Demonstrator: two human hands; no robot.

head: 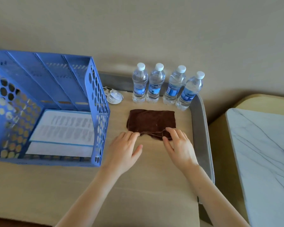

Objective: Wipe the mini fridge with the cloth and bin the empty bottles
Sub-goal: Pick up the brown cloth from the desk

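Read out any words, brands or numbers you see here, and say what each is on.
"AQ...": blue label of the rightmost bottle, rest turned away.
Labels of the other three bottles: too blurred to read.
White sheet in the blue rack: rows of print, too blurred to read.

The view comes from the person's head, facing forward and steeply down onto a beige tabletop (146, 185). It sits close. Both forearms enter from the bottom edge, and the left hand (124, 149) and right hand (179, 145) meet at the cloth (152, 122) near centre. A blue rack (95, 112) lies left, a marble top (261, 153) right, and the wall (154, 30) above.
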